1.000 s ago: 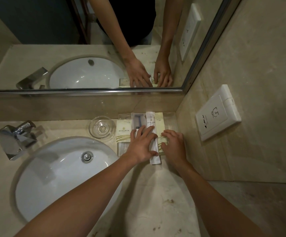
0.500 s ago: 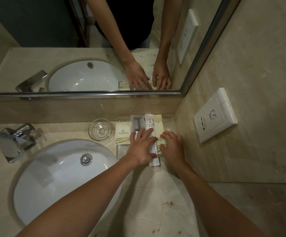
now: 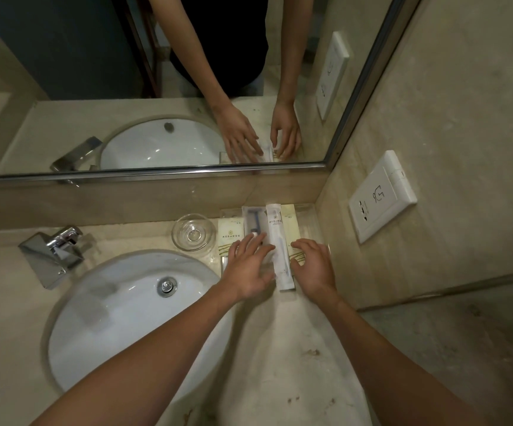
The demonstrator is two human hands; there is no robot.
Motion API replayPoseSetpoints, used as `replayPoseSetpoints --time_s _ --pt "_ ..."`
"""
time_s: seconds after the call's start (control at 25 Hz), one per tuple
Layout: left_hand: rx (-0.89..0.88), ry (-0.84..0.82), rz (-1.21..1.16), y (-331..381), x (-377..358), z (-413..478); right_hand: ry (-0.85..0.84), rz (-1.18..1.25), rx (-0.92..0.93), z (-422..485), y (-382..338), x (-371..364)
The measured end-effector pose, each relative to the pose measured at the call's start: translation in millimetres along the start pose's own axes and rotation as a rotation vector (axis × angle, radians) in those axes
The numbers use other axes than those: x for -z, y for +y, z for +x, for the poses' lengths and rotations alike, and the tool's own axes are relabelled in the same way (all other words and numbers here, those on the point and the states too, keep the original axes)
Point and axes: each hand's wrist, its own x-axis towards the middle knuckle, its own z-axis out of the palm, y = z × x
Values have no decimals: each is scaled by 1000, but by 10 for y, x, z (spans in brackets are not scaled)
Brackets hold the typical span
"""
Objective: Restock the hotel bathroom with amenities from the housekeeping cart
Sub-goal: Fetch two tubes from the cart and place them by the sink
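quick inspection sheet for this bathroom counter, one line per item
surface: beige marble counter with dark specks; white oval sink set into it.
job's things: clear corner tray holds cream paper packets, a clear-wrapped razor and a long white toothbrush sachet, side by side.
clutter: empty clear glass bowl left of the tray.
hands: left hand lies flat on the razor wrap; right hand has fingertips on the right cream packet.
cables: nothing seen.
surroundings: wall mirror, chrome tap, white wall socket plate.
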Motion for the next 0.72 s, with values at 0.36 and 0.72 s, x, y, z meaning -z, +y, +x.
replayPoseSetpoints --time_s 0.36,0.72 --pt "-96 18 -141 -118 292 -573 76 261 -96 -619 -490 -35" --pt "-240 22 -468 -69 375 -1174 282 780 -249 -1682 -1035 0"
